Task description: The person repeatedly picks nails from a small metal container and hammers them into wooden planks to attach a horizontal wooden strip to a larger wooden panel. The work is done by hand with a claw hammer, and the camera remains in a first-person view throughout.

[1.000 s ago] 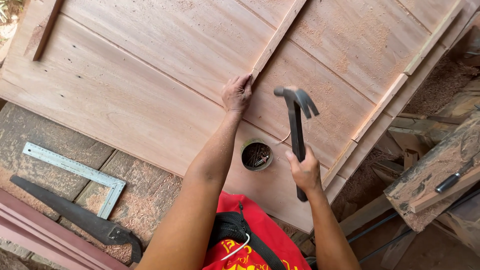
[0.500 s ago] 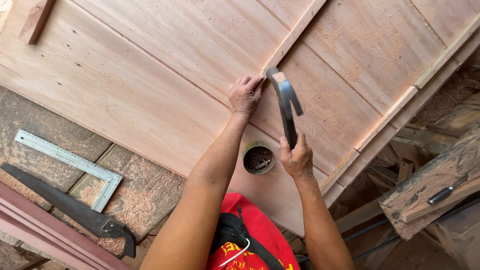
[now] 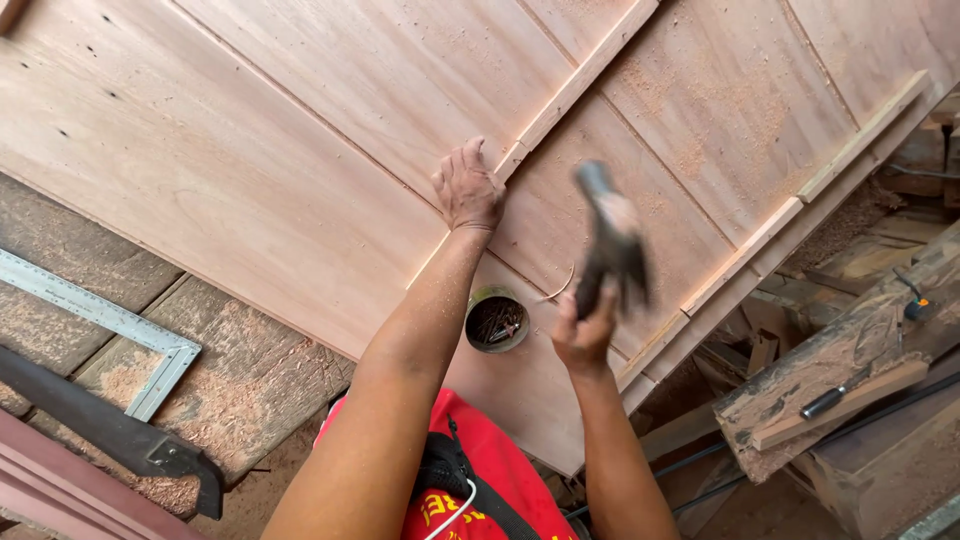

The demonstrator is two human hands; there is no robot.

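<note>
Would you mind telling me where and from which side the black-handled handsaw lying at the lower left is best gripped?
Grip the black-handled handsaw at its black handle, coming from above on the right end. The saw lies flat on the sawdusty boards, its long dark blade running up-left beneath the metal square, so only the handle gives a safe hold.

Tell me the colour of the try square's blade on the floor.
Silvery grey metal try square, seen clearly in the head view, lower left.
</note>
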